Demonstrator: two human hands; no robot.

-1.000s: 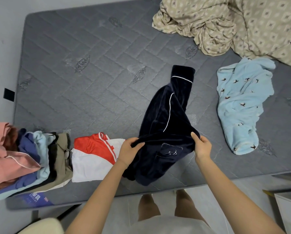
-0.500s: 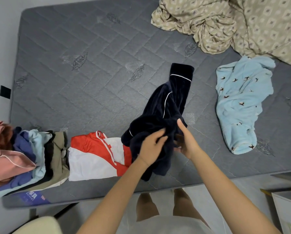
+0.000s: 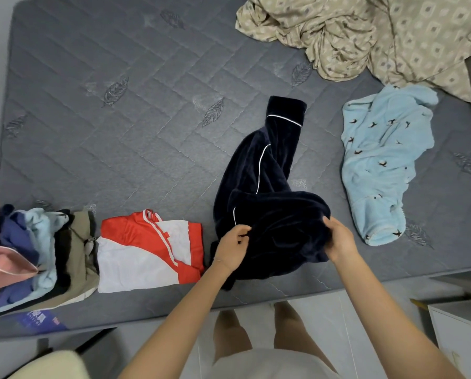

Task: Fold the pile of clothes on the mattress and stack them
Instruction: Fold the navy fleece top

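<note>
I see both hands on one garment near the front edge of the grey quilted mattress (image 3: 119, 132). It is a dark navy plush garment with thin white piping (image 3: 278, 214), and it lies bunched in the middle of the near side. A long cuffed part of it stretches away from me toward the far side. The left grip (image 3: 233, 248) is clenched on the navy fabric at its near left edge, fingers curled in and pinching a fold. The right grip (image 3: 339, 242) grasps the same garment at its right side, with the fingertips tucked into the plush cloth and the thumb on top. Between the two hands the fabric forms a thick rounded roll.

Just left of the navy garment lies a folded red and white top with striped trim (image 3: 146, 250), flat on the mattress and barely apart from it. Further left, at the mattress edge, sits a stack of folded clothes in pink, blue, pale blue, black and tan (image 3: 37, 255). To the right, well apart from my hands, a light blue fleece garment with small dark bird prints (image 3: 379, 160) lies unfolded. A crumpled beige patterned sheet (image 3: 365, 36) fills the far right corner.
</note>
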